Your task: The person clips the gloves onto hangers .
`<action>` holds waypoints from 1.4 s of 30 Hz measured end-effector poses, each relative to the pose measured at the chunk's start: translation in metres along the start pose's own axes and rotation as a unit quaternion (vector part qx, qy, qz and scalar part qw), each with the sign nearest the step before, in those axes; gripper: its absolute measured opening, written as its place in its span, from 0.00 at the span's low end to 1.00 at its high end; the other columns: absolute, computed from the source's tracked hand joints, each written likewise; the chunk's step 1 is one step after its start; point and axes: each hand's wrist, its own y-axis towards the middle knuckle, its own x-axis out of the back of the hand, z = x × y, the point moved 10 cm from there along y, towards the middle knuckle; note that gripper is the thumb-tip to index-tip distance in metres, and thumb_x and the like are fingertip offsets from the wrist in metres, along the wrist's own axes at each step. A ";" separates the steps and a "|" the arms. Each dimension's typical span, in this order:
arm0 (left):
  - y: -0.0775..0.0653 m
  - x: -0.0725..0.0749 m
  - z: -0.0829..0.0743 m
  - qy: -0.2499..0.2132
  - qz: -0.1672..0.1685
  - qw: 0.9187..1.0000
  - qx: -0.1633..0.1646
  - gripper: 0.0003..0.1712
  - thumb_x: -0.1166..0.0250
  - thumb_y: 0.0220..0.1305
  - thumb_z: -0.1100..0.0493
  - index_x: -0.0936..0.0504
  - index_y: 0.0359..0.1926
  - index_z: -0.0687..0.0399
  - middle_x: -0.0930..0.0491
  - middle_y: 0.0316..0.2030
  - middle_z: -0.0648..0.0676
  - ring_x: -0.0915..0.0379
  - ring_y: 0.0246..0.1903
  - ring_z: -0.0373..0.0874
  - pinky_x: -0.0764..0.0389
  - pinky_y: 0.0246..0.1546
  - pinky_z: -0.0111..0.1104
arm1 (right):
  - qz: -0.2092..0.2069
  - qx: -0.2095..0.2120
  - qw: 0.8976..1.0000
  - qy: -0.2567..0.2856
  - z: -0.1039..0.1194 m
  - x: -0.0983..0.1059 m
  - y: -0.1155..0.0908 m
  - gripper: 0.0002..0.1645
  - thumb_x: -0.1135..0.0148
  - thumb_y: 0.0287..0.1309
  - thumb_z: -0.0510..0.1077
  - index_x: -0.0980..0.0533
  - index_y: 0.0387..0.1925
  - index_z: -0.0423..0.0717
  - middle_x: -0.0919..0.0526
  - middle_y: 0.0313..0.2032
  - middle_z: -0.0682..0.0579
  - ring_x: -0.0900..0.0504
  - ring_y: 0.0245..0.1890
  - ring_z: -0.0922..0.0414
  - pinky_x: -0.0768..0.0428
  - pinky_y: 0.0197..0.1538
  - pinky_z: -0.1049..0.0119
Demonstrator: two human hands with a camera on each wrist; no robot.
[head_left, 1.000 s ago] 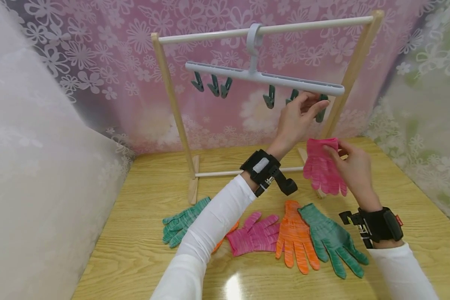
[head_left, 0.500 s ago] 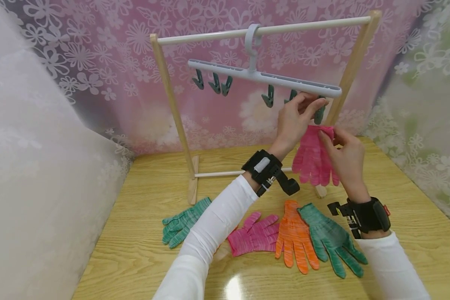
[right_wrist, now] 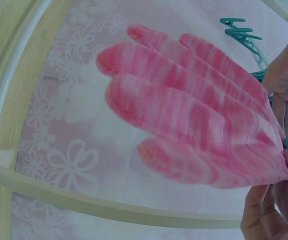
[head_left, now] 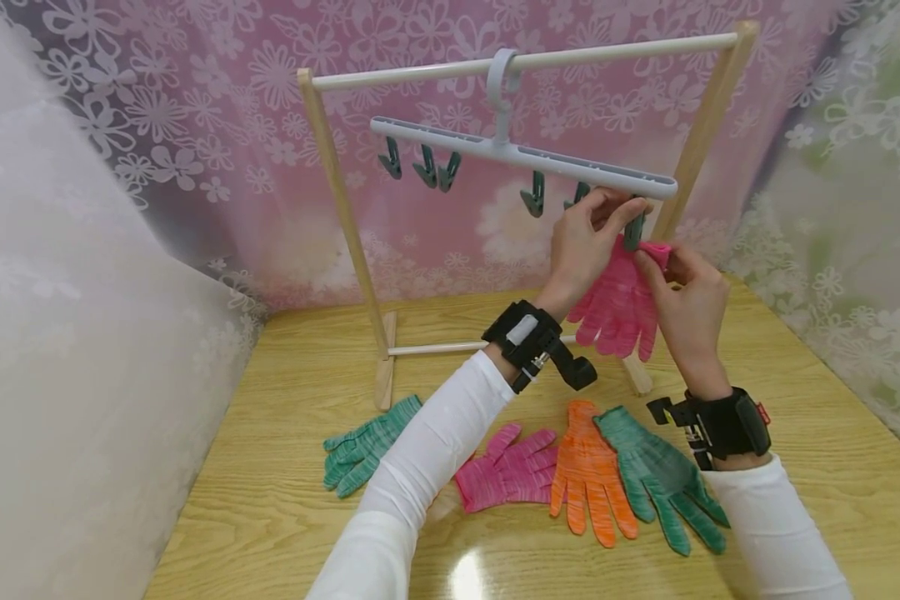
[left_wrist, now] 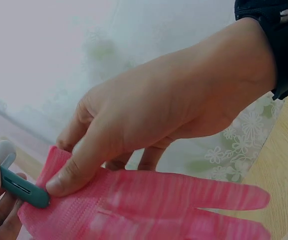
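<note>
My left hand [head_left: 581, 242] pinches a dark green clothespin [head_left: 633, 229] at the right end of a white clip hanger [head_left: 592, 169]. My right hand [head_left: 693, 312] holds a pink striped knit glove [head_left: 617, 304] by its cuff, thumb in front, with the glove's fingers hanging down. In the left wrist view the tip of the clothespin [left_wrist: 25, 191] overlaps the edge of the cuff [left_wrist: 59, 200], close beside the right thumb. Spread across the right wrist view is the glove [right_wrist: 193, 110], both hands meeting at its cuff.
The hanger hooks onto a wooden rack's white rod [head_left: 615, 54]; several other clothespins [head_left: 427, 167] dangle from it. On the wooden table [head_left: 285, 517] lie a green glove [head_left: 371, 442], a pink glove [head_left: 510, 471], an orange glove [head_left: 591, 479] and another green glove [head_left: 663, 479].
My right hand has brought the pink glove up and left, so its cuff now meets the clothespin. The left hand keeps its pinch there, and the hanger's right end has dipped slightly.
</note>
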 end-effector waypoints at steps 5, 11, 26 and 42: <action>0.001 0.000 0.003 0.003 0.003 1.000 -0.009 0.16 0.41 0.60 0.46 0.20 0.44 0.46 0.15 0.41 0.45 0.31 0.42 0.19 0.28 0.48 0.18 | -0.010 -0.001 1.000 0.024 0.002 0.001 0.005 0.21 0.36 0.53 0.51 0.22 0.42 0.39 0.14 0.36 0.47 0.22 0.31 0.74 0.28 0.31 0.83; 0.002 -0.002 0.003 -0.009 0.009 1.000 -0.010 0.15 0.41 0.61 0.48 0.20 0.44 0.49 0.15 0.41 0.48 0.30 0.42 0.21 0.28 0.47 0.18 | 0.007 0.010 0.999 0.050 0.003 -0.004 0.010 0.18 0.37 0.54 0.48 0.21 0.41 0.38 0.17 0.36 0.55 0.20 0.36 0.70 0.26 0.34 0.83; -0.019 0.006 -0.024 -0.036 0.024 0.999 0.011 0.15 0.46 0.67 0.52 0.23 0.47 0.55 0.18 0.44 0.52 0.30 0.42 0.22 0.29 0.50 0.19 | 0.027 0.008 0.996 0.081 0.006 -0.006 0.013 0.18 0.39 0.56 0.46 0.23 0.44 0.38 0.20 0.35 0.67 0.19 0.37 0.68 0.24 0.34 0.86; -0.009 -0.005 -0.001 -0.041 0.038 0.998 0.007 0.20 0.44 0.65 0.49 0.25 0.54 0.50 0.21 0.49 0.48 0.34 0.45 0.21 0.32 0.51 0.18 | 0.087 -0.012 0.996 0.025 -0.021 -0.014 -0.002 0.20 0.34 0.51 0.46 0.20 0.48 0.47 0.23 0.33 0.73 0.23 0.29 0.70 0.28 0.31 0.85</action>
